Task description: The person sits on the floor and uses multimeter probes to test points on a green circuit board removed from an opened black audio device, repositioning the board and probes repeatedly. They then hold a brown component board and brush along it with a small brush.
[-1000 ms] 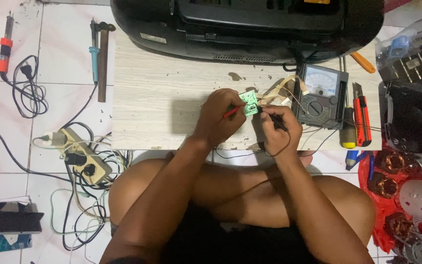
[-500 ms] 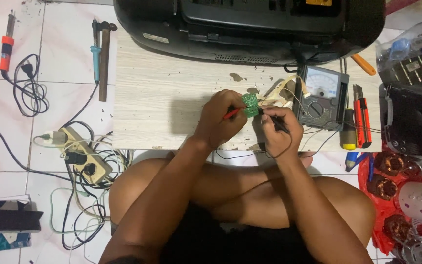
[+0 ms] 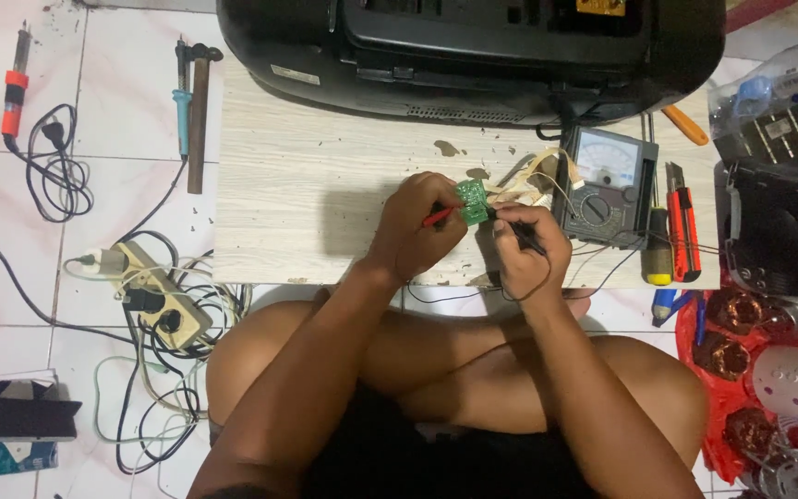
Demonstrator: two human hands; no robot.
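Note:
A small green circuit board (image 3: 472, 200) is held over a pale wooden board (image 3: 325, 166) that lies on the floor. My left hand (image 3: 417, 222) grips a red test probe (image 3: 438, 218) whose tip touches the circuit board's left side. My right hand (image 3: 528, 245) grips a black test probe (image 3: 519, 231) against the board's right side. Thin leads run from both probes down across my crossed legs. A grey analogue multimeter (image 3: 607, 185) lies just right of my hands.
A large black radio casing (image 3: 473, 51) lies at the board's far edge. Left on the tiled floor: two soldering irons (image 3: 13, 88), a hammer (image 3: 198, 115), a power strip (image 3: 154, 296) with tangled cables. Right: screwdrivers, an orange cutter (image 3: 683, 222), copper coils (image 3: 736, 314) on red plastic.
The view has shifted slightly. Both hands stay on the circuit board with the probes; their tips have moved a little.

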